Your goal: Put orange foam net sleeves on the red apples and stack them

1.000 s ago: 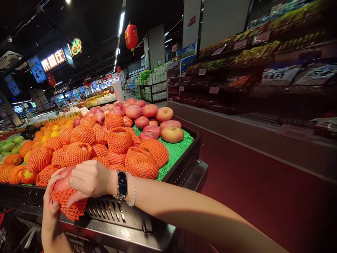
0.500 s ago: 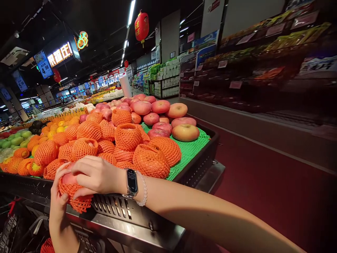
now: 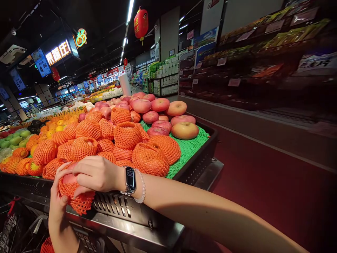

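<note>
At the front edge of the display, a pink-red apple (image 3: 70, 178) is partly inside an orange foam net sleeve (image 3: 80, 204). My left hand (image 3: 57, 191) curls around the apple from the left and below, thumb against the net. From the right, my right hand (image 3: 96, 174), with a watch and a beaded bracelet on its wrist, reaches over the apple. Its fingers close on the sleeve and fruit; the fingertips are partly hidden. Just behind, several net-wrapped fruits (image 3: 88, 129) are piled up. Unwrapped apples (image 3: 185, 130) lie on a green mat (image 3: 193, 140).
A black bin rim (image 3: 189, 165) and a metal ledge (image 3: 137, 228) run along the front. Oranges (image 3: 60, 128) and green fruit (image 3: 16, 140) lie left. Part of a cart (image 3: 10, 228) shows lower left. Packed shelves (image 3: 237, 84) stand across the red floor (image 3: 252, 175).
Both hands stay on the apple and its sleeve with barely any movement. The loose lower part of the sleeve has shifted slightly. The whole view has moved a little.
</note>
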`<state>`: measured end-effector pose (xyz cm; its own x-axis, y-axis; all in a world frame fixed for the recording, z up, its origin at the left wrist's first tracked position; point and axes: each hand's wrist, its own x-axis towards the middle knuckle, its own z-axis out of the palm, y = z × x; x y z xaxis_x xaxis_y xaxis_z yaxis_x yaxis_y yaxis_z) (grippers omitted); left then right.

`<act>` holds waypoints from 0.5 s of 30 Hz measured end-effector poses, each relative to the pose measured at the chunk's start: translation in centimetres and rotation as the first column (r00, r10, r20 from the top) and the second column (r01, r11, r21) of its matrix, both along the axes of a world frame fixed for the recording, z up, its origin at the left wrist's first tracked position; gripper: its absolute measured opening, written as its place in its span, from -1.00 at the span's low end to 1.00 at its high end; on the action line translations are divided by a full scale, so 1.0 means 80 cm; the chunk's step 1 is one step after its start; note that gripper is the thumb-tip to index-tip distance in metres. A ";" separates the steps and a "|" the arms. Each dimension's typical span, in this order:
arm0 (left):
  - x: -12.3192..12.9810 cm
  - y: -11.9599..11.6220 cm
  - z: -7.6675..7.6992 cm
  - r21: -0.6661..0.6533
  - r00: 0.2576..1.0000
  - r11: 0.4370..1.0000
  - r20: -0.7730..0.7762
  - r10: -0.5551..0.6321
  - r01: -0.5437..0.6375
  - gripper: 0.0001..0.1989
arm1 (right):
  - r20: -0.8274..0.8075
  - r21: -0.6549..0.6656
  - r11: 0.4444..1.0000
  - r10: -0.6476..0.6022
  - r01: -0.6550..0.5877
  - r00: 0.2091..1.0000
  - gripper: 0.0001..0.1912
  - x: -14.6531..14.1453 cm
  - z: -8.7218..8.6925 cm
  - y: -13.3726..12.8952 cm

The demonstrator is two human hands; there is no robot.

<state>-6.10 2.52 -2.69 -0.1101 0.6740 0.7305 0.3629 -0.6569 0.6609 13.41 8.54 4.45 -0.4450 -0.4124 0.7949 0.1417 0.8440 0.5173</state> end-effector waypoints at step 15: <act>0.002 0.002 0.001 -0.017 0.998 0.998 -0.016 0.066 -0.066 -0.37 | -0.004 -0.094 0.995 -0.033 0.032 0.999 -0.72 0.000 0.005 -0.002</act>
